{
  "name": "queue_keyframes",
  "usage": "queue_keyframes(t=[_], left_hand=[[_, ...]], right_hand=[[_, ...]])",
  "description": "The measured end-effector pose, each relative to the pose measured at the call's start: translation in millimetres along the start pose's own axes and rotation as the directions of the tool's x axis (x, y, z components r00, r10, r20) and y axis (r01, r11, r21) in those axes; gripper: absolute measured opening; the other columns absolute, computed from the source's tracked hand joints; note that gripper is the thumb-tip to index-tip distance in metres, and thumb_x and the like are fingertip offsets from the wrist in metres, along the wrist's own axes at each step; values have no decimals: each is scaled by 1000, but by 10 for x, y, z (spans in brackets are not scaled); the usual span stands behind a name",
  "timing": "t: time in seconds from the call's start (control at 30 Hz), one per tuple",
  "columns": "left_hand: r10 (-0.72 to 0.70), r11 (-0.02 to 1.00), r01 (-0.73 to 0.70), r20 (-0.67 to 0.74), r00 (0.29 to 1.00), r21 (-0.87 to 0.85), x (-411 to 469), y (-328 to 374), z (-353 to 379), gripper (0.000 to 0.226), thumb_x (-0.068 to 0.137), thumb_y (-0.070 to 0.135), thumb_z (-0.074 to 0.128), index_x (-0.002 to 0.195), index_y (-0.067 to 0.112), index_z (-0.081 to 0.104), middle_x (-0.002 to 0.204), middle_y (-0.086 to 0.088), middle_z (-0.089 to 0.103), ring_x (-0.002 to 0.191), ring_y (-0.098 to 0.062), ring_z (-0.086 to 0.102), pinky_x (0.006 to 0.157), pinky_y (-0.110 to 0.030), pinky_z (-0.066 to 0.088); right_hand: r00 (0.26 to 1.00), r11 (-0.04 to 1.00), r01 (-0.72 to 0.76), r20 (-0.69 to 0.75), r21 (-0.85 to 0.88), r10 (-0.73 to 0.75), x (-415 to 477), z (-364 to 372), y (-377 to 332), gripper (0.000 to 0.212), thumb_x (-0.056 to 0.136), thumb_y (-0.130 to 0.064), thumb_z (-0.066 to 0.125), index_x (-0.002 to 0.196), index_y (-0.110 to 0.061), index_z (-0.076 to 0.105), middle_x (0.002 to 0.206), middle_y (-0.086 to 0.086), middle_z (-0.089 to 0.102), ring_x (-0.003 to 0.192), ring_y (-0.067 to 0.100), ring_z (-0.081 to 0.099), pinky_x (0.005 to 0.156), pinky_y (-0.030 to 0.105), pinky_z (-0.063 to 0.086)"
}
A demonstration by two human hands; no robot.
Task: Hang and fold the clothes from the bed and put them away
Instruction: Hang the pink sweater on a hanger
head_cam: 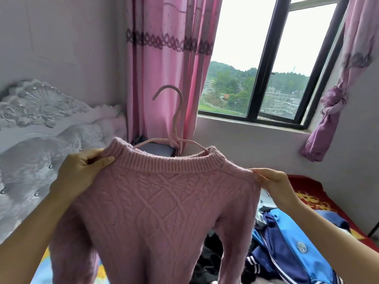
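Sweater (160,212) on pink hanger (174,121), shoulders pinched by left grip (82,171) and right grip (270,183), half hides the clothes pile (283,242) behind.

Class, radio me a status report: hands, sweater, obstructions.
Left hand grips sweater shoulder, right hand pinches the other. Sweater held up, hanger in neck. Nothing in the way; clothes heaped below.

A home bedroom: ornate padded headboard (41,124), pink curtains (164,64), clothes heaped (287,238) on the bed.
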State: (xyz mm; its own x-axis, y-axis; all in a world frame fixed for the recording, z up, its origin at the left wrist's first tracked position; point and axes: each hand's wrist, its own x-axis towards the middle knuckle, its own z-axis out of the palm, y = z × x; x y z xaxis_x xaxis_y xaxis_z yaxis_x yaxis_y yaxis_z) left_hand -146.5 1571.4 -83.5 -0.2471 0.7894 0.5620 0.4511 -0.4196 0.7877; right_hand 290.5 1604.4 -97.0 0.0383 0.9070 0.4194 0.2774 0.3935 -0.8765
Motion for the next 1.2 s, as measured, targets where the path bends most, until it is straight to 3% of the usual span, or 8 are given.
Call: queue_keyframes(t=[0.1, 0.3, 0.57, 0.8, 0.87, 1.0, 1.1, 1.2], left_hand=[[43, 999, -43, -36, 998, 8, -22, 42, -33, 38, 77, 12, 73, 98, 42, 67, 61, 41, 58, 63, 24, 54, 59, 5, 38], [50, 995, -58, -96, 994, -86, -61, 41, -92, 44, 72, -3, 73, 98, 32, 68, 66, 37, 62, 66, 21, 57, 63, 4, 40], [41, 992, -49, -76, 996, -112, -181, 133, -28, 43, 67, -11, 72, 103, 13, 65, 57, 31, 62, 57, 18, 56, 57, 2, 40], [-72, 997, 74, -57, 996, 34, -154, 217, 19, 26, 55, 39, 86, 63, 54, 67, 61, 35, 62, 62, 18, 56, 67, -9, 44], [-45, 995, 47, -19, 999, 88, -174, 228, 115, 35, 63, 29, 85, 64, 55, 63, 57, 37, 59, 61, 22, 54, 60, 1, 38], [-49, 990, 41, 60, 997, 132, -179, 197, 129, 41, 66, 21, 83, 61, 56, 62, 59, 33, 62, 61, 18, 57, 61, 1, 39], [-17, 986, -3, 119, 993, 168, -189, 199, 34, 47, 66, 25, 83, 64, 66, 60, 72, 22, 70, 74, -2, 65, 77, -21, 48], [-18, 973, -46, 274, 962, 228, -173, 252, -53, 36, 60, 45, 81, 74, 70, 58, 81, 8, 74, 86, -16, 68, 86, -40, 51]], right_hand=[[948, 857, -319, 153, 404, 280, 25, -27, -186, 46, 82, 17, 43, 62, -9, 75, 63, 4, 71, 55, 11, 66, 52, 17, 52], [752, 756, -626, 407, 191, 519, 188, 89, -467, 47, 83, 16, 36, 58, 0, 72, 55, 11, 64, 44, 16, 61, 42, 20, 50], [701, 874, -481, 569, -70, 431, 245, 282, -504, 61, 86, 23, 28, 63, -9, 73, 64, 4, 67, 54, 8, 63, 52, 18, 52], [959, 978, -57, 260, -200, 109, 197, 730, -725, 20, 94, -4, 50, 106, -8, 66, 114, 18, 63, 101, 24, 59, 83, 22, 44], [923, 993, 40, 384, -108, 5, 111, 989, -886, 20, 96, -12, 47, 99, -14, 67, 102, 5, 65, 97, 15, 62, 86, 17, 45], [842, 991, -133, 528, 1, 112, 103, 1291, -990, 15, 94, -10, 52, 105, -4, 60, 83, 9, 62, 74, 15, 58, 73, 19, 49], [748, 978, -161, 629, -135, 210, 148, 1436, -985, 16, 96, -17, 49, 85, -11, 60, 64, 4, 58, 54, 13, 53, 55, 21, 43], [842, 969, -196, 481, -148, 244, 206, 1675, -1044, 33, 96, -18, 51, 64, -11, 57, 38, -7, 41, 32, 3, 35, 35, 13, 25]])
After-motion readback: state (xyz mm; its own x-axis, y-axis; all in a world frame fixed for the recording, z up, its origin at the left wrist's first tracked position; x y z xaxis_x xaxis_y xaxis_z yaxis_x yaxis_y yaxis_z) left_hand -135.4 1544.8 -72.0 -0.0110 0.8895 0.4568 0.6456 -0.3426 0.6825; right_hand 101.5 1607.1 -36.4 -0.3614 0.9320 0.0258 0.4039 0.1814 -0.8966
